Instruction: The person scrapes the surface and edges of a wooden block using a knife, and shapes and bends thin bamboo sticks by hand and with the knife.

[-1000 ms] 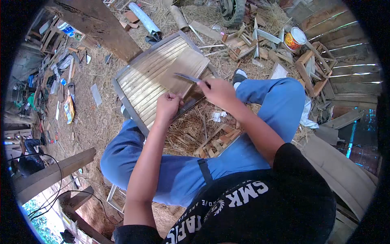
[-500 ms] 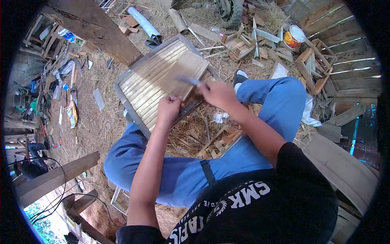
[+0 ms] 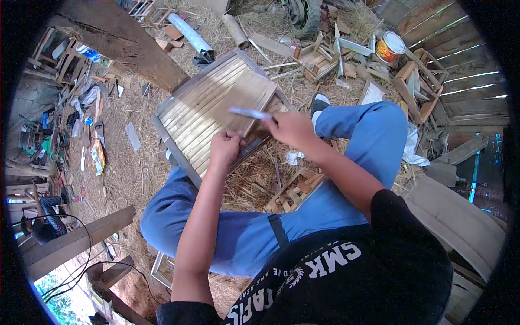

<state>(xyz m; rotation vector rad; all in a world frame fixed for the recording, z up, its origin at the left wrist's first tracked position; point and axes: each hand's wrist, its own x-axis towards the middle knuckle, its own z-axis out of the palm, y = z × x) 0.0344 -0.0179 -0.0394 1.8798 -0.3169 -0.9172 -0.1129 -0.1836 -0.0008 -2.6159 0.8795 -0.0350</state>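
Observation:
My right hand (image 3: 292,130) is closed around the end of a narrow, flat, pale blade-like tool (image 3: 248,112). The tool points left above a thin brown board (image 3: 248,91), and motion smears it slightly. My left hand (image 3: 225,146) is pinched at the board's near edge; whatever sits between its fingertips is too small to make out. Under the board lies a slatted wooden panel (image 3: 190,122) with a grey frame, tilted in front of my legs. Part of the panel's near right side is hidden by my hands.
A box of small wood offcuts (image 3: 295,194) lies between my legs. A thick wooden post (image 3: 124,49) stands behind the panel. Scrap wood (image 3: 325,57), a paint bucket (image 3: 391,46) and a wheel (image 3: 303,19) lie farther off on straw. Another person (image 3: 49,216) is at far left.
The blade-like tool has swung slightly, its tip now a little farther left and lower. My left hand stays pinched at the board's edge, and the view has shifted a little.

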